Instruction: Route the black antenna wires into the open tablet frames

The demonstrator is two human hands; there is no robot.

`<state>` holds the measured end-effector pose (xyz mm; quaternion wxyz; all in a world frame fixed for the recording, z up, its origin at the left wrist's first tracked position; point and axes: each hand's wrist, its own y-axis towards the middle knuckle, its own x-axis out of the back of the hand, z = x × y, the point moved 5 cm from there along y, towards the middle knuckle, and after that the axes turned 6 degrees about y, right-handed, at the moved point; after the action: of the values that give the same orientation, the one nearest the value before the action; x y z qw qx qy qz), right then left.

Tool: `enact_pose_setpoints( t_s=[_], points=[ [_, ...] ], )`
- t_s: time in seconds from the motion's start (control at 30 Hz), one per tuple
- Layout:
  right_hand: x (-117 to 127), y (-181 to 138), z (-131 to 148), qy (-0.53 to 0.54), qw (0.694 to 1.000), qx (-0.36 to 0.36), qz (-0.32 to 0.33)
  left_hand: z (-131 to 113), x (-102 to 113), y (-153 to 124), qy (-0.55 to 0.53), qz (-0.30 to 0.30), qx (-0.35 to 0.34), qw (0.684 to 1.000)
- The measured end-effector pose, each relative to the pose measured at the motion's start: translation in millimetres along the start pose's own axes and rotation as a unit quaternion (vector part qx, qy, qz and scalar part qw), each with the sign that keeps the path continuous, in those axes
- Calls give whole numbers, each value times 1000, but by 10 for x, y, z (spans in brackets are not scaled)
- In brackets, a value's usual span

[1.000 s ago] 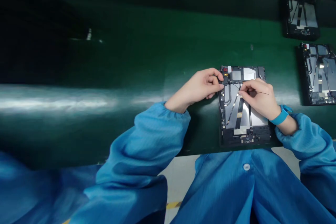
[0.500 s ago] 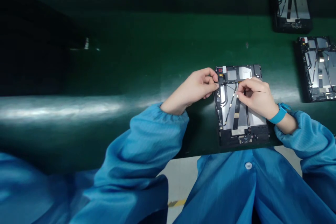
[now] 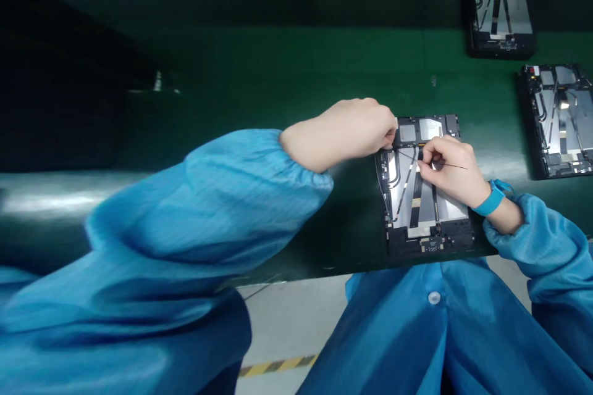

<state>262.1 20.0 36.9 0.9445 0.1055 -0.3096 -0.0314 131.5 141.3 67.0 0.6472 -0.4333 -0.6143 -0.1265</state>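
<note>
An opened tablet-like device (image 3: 449, 210) lies at the table's front edge, with a silver inside, black frame and flat dark strips. My right hand (image 3: 449, 166) pinches a thin black wire (image 3: 456, 166) above its upper middle; one end sticks out to the right past the fingers. My left hand (image 3: 356, 126) is closed at the device's upper left corner, knuckles up, covering that corner. What its fingertips grip is hidden. Another thin wire (image 3: 378, 176) loops down outside the left edge, just below the left hand.
Two places on the right hold similar opened devices: one stack (image 3: 503, 12) at the back and another device (image 3: 563, 123) nearer. The green table (image 3: 259, 80) ends in front of my blue gown (image 3: 393, 321). Blue cloth shows at the lower left.
My left hand has turned over, knuckles upward, and moved slightly up and right onto the device's corner; its elbow has risen. The right hand keeps its pinch on the wire, nearly still.
</note>
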Motion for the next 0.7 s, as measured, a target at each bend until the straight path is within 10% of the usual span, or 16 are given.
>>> enact_pose_setpoints(
  t_s=[0.3,0.7],
  points=[
    [424,129,-220,-38,994,-42,-89,-210,76,-210,38,-54,48,997],
    [391,169,-104,-102,990,49,80,-699,-261,-368,-34,-44,139,989]
  ],
)
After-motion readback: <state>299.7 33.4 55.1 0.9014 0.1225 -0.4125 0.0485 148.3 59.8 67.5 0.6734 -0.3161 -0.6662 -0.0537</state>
